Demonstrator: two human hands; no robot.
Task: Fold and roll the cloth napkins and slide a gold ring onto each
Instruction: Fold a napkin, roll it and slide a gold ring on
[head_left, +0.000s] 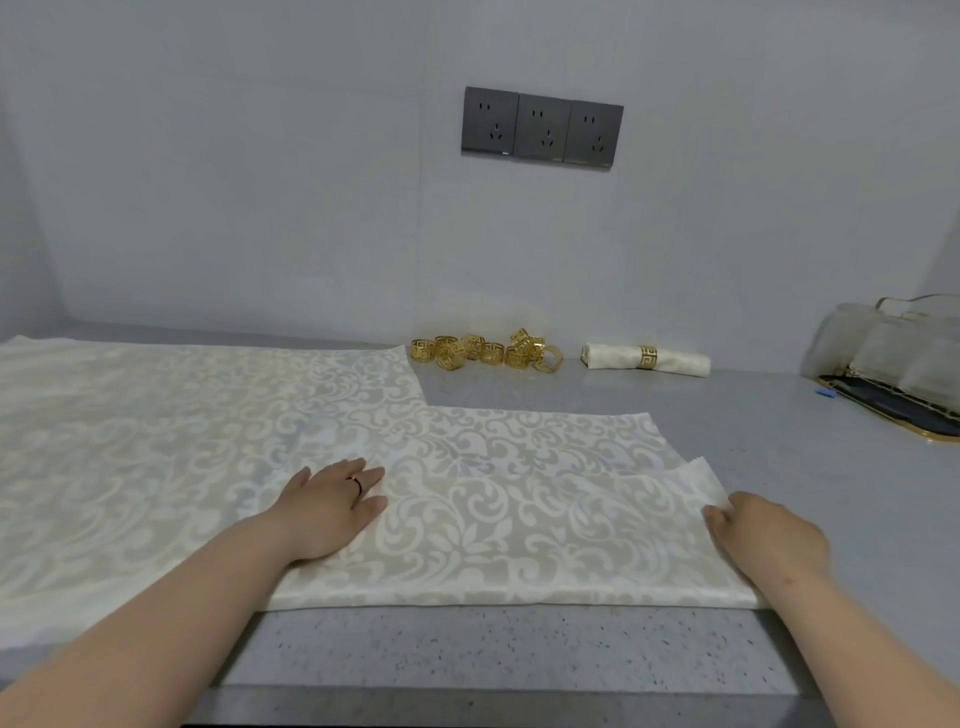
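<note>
A cream damask napkin (509, 525), folded in half, lies on the grey counter in front of me. My left hand (332, 506) presses flat on its left part with straight fingers. At the napkin's right edge my right hand (763, 535) rests, its fingertips touching the raised corner; whether they pinch it is unclear. More cream napkins (156, 431) lie spread flat to the left. Several gold rings (485, 352) are piled at the back by the wall. Next to them lies a rolled napkin (644, 358) wearing a gold ring.
The grey speckled counter (519, 644) has its front edge near me. A gold-rimmed tray (898, 410) with clear glasses stands at the far right. Three dark wall sockets (540, 128) sit above the rings.
</note>
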